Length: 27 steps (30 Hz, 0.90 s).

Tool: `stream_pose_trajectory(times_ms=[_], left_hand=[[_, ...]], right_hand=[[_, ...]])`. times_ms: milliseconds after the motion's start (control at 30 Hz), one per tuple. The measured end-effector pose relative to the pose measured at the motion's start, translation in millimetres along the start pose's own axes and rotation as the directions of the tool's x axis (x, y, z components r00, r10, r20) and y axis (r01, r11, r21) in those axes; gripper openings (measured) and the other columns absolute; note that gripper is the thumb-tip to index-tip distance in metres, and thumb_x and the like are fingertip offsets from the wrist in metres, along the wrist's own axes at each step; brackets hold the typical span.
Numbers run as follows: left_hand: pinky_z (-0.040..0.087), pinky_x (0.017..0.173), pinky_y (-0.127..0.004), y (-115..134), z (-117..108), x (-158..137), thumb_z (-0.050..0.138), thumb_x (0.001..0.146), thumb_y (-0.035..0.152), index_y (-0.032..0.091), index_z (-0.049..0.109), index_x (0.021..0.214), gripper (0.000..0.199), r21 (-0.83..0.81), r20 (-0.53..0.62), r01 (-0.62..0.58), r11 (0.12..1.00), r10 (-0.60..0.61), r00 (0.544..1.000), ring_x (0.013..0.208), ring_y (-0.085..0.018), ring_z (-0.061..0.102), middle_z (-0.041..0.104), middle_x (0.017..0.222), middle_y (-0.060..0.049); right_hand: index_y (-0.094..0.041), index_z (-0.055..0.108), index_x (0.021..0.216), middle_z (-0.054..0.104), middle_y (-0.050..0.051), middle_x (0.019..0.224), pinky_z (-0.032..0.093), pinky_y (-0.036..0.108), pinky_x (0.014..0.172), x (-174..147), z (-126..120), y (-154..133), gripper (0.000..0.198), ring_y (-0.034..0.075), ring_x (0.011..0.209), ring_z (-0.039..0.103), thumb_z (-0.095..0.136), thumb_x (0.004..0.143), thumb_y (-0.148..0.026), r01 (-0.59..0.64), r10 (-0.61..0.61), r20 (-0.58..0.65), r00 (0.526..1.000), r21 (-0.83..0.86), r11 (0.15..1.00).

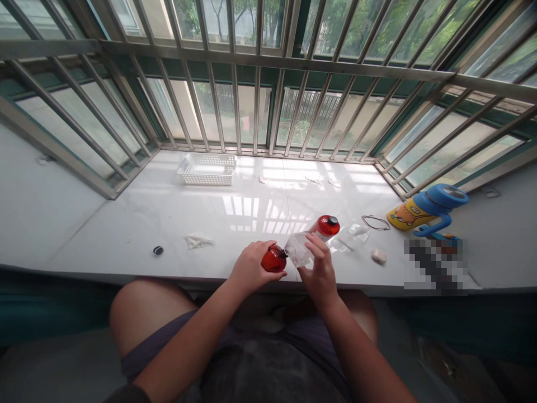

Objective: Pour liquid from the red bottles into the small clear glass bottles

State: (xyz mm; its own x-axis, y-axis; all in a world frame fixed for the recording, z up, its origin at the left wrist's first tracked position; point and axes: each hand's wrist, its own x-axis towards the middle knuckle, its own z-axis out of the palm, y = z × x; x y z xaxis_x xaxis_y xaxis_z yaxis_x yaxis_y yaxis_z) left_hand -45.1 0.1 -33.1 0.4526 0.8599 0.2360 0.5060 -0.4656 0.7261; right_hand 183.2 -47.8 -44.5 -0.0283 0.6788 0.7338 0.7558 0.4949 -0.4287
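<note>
My left hand [254, 263] is wrapped round a red bottle [273, 259] with a dark neck, tipped to the right near the front edge of the sill. In my right hand [319, 275] is a clear bottle [298, 249], tilted so its mouth meets the neck of the red one. Whether liquid passes between them is too small to tell. Just behind my right hand a second red bottle [326, 225] with a black cap stands on the white surface. Beside it lies crumpled clear plastic [356, 232].
A white perforated basket [208, 170] sits at the back left. Crumpled tissue [198, 241] and a dark round cap [158, 251] lie left. At right are a blue-and-yellow flask [419, 210], a thin loop [375, 223] and a small pale block [378, 256]. Metal bars [268, 59] close off the window.
</note>
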Motion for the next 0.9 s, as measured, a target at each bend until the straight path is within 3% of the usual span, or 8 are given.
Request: stream_pose_trajectory(times_ms=[900], left_hand=[[0.055,0.106,-0.049,-4.9,0.1,-0.9,0.096,0.070,0.050,0.028,0.059,0.138,0.080,-0.026,-0.027,0.003,1.000,-0.004,1.000,0.116,-0.031,0.069,0.073,0.129,-0.007]], right_hand=[[-0.027,0.048,0.149,0.057,0.016,0.150,0.050,0.068,0.117,7.3,-0.6,-2.7,0.062,0.035,0.149,0.050,0.066,0.094,-0.003,0.054,-0.054,-0.011,0.998,-0.037,0.998]])
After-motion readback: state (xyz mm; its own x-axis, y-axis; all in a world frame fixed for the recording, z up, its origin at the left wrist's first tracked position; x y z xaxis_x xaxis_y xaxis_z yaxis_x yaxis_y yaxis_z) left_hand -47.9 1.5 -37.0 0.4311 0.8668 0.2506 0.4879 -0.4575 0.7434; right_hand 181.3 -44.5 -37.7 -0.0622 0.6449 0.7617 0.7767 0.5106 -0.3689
